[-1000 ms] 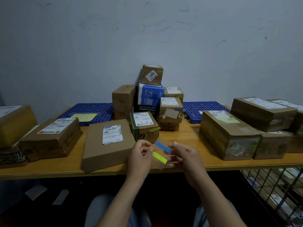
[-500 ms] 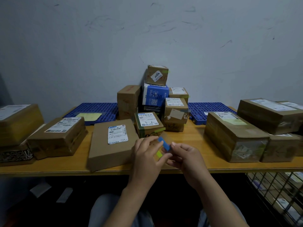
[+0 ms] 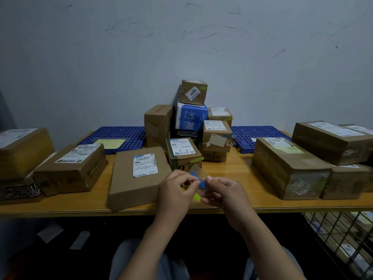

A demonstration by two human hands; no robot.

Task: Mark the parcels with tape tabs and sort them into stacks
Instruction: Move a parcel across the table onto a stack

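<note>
Over the table's front edge, my right hand (image 3: 224, 193) holds a clear backing sheet (image 3: 198, 173) that carries a blue tape tab (image 3: 199, 180) and a yellow-green tab (image 3: 196, 197). My left hand (image 3: 177, 188) pinches the blue tab at its upper end. Just behind my hands lie a flat brown parcel (image 3: 137, 174) with a white label and a small parcel (image 3: 182, 153) marked "3-2" with a green tab on its corner. A pile of small parcels (image 3: 193, 118) stands at the back against the wall.
The wooden table (image 3: 232, 174) holds large brown parcels at the left (image 3: 70, 168) and right (image 3: 286, 168). Blue perforated mats (image 3: 113, 134) lie at the back, one with a yellow sheet (image 3: 110, 142). A wire basket (image 3: 343, 239) sits below right.
My hands have come together. The left fingers moved from apart to pinching the blue tab, and the yellow-green tab is now mostly hidden between my hands.
</note>
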